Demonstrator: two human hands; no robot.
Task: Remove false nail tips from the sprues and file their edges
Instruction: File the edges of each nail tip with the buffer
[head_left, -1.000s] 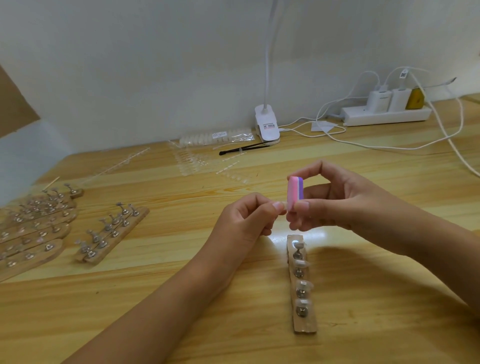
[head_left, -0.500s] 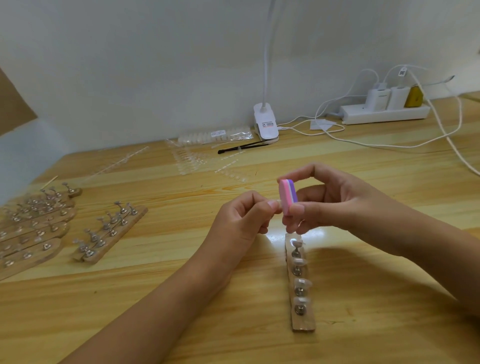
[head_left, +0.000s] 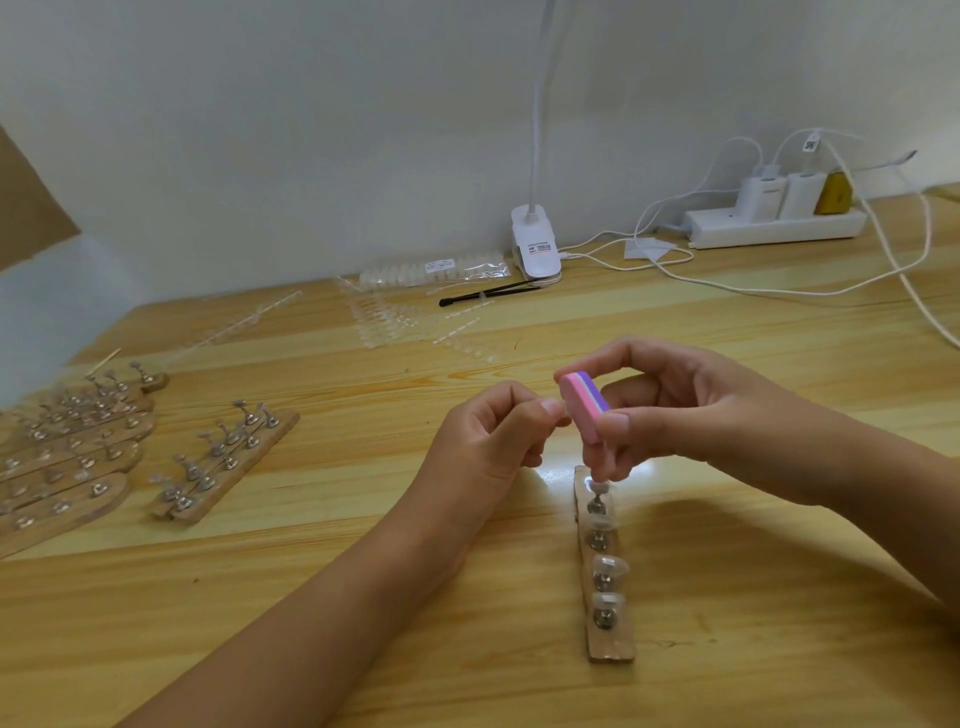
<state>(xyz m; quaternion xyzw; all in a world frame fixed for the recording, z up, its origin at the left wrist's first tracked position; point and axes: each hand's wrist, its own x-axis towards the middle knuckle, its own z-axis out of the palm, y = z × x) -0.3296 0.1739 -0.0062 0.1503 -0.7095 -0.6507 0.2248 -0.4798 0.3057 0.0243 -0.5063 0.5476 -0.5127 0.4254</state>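
— Two grips meet over the table (head_left: 363, 597). What have we got?
— Our right grip (head_left: 675, 415) pinches the block (head_left: 584, 410); our left grip (head_left: 493, 436) is pinched tight against its pink face, contents unclear.
— Tips (head_left: 610, 564)?
— On the stand (head_left: 613, 644), just below.

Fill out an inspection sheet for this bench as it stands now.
Surface: wooden table, with a glare patch by the hands.
Job's things: pink-and-purple sanding block; wooden strip of metal stands carrying clear nail tips; more strips at left; clear sprues; bag of tips.
Clutter: black tool; thin stick.
Hands: right hand pinches the sanding block; left hand pinches what looks like a nail tip against it, its grip too tight to be sure.
Cables: white cables run from the power strip and lamp base.
Surroundings: white wall; cardboard at left.
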